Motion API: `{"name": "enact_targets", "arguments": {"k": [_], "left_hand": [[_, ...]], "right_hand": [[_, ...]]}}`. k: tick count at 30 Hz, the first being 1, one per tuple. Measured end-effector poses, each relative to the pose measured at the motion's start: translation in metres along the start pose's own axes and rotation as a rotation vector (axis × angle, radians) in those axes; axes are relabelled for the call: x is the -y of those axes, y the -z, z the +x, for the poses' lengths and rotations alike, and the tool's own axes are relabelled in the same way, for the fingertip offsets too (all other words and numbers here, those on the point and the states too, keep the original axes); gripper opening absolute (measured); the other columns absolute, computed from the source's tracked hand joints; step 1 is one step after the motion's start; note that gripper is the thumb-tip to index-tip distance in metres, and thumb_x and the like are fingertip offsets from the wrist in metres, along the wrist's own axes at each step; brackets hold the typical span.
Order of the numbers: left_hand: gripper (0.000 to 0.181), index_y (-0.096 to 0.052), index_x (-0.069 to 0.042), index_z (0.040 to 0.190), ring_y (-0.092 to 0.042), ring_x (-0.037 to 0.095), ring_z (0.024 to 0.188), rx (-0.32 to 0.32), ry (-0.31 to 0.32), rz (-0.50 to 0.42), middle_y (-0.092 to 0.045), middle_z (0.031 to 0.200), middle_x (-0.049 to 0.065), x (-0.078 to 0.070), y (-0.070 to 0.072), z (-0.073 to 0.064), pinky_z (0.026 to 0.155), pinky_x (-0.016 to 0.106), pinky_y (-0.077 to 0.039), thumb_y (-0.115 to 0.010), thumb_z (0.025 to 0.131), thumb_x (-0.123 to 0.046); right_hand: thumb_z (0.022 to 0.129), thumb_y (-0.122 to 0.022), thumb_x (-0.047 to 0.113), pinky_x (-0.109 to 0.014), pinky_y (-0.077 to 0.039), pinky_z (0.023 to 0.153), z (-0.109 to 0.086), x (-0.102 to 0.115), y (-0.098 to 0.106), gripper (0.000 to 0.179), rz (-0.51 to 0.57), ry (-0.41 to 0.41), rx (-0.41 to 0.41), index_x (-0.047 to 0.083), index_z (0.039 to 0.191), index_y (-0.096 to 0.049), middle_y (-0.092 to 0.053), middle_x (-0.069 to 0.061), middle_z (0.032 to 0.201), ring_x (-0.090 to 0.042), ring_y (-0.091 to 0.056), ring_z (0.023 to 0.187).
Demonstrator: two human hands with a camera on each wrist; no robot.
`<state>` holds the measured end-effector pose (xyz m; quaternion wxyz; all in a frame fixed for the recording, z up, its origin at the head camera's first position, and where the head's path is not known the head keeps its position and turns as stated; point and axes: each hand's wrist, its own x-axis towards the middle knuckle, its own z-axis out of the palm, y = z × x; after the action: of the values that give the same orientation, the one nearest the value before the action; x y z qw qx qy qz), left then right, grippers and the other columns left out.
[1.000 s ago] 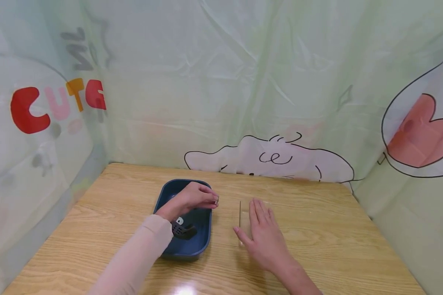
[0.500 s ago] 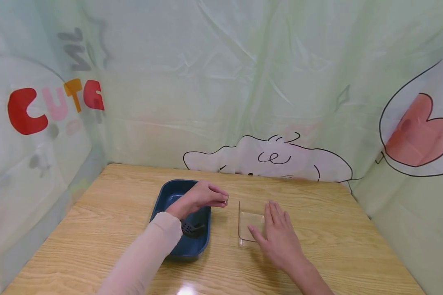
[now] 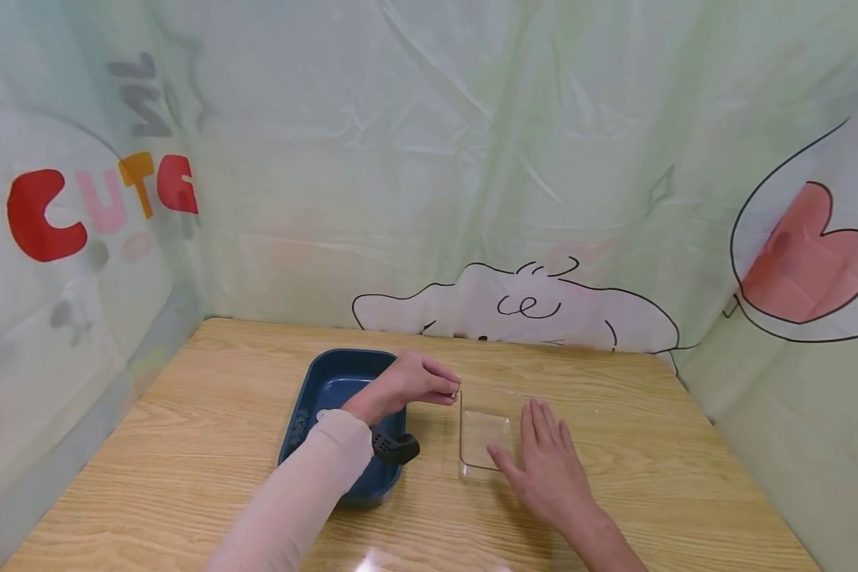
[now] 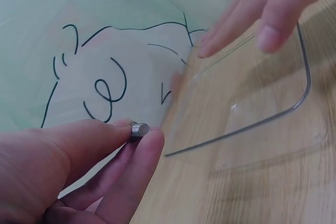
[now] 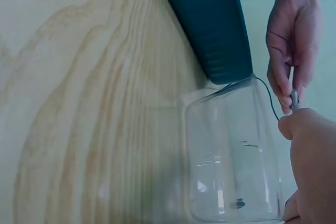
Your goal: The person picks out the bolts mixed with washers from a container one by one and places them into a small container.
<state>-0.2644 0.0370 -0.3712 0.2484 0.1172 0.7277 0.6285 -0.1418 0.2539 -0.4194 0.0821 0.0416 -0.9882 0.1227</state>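
My left hand (image 3: 423, 381) pinches a small silvery metal cylinder (image 4: 139, 130) between thumb and fingertips. It is held up just off the far left corner of a clear, see-through box (image 3: 486, 429) that stands on the table. My right hand (image 3: 552, 465) is at the box's right side, its fingers straight and the thumb spread over the near rim. Whether it touches the box cannot be told. A dark mark (image 5: 240, 203) shows low in the box in the right wrist view, perhaps a reflection.
A deep blue tray (image 3: 343, 359) stands left of the box, partly under my left forearm. Small grey bits (image 3: 298, 429), hard to make out, lie along its left side. A black perforated strap (image 3: 396, 448) hangs at my left wrist. Printed curtains (image 3: 429, 159) enclose the wooden table (image 3: 222, 381).
My left hand has moved right from over the blue tray to the clear box, with the metal cylinder in its fingers. My right hand has shifted right, off the middle of the box.
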Motion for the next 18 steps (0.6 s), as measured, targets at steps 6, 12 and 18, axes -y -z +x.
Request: {"name": "enact_targets", "arguments": {"k": [6,12,18], "left_hand": [[0.015,-0.076,-0.003,0.103,-0.076,0.020,0.082,-0.004,0.033,-0.005,-0.075,0.096,0.013,0.001,-0.011,0.005,0.083,0.034,-0.062,-0.071,0.089,-0.007],[0.015,-0.076,-0.003,0.102,-0.076,0.020,0.083,-0.004,0.031,0.009,-0.076,0.092,0.010,0.003,-0.019,0.009,0.094,0.044,-0.057,-0.072,0.089,-0.008],[0.018,-0.076,-0.001,0.104,-0.075,0.020,0.081,-0.004,0.036,0.029,-0.076,0.090,0.010,0.005,-0.025,0.012,0.093,0.045,-0.057,-0.073,0.088,-0.008]], "right_hand": [[0.099,-0.043,0.062,-0.066,-0.016,0.120,-0.002,-0.003,-0.008,0.093,-0.017,0.002,-0.006,-0.013,0.150,-0.024,-0.019,-0.031,0.160,-0.047,-0.016,0.150],[0.099,-0.047,0.057,-0.066,-0.018,0.119,-0.002,-0.004,-0.013,0.090,-0.022,-0.002,-0.027,-0.013,0.150,-0.025,-0.022,-0.031,0.159,-0.046,-0.018,0.149],[0.099,-0.049,0.054,-0.066,-0.016,0.120,-0.002,-0.004,-0.019,0.088,-0.002,-0.014,-0.027,-0.013,0.150,-0.022,-0.017,-0.030,0.161,-0.045,-0.016,0.150]]}}
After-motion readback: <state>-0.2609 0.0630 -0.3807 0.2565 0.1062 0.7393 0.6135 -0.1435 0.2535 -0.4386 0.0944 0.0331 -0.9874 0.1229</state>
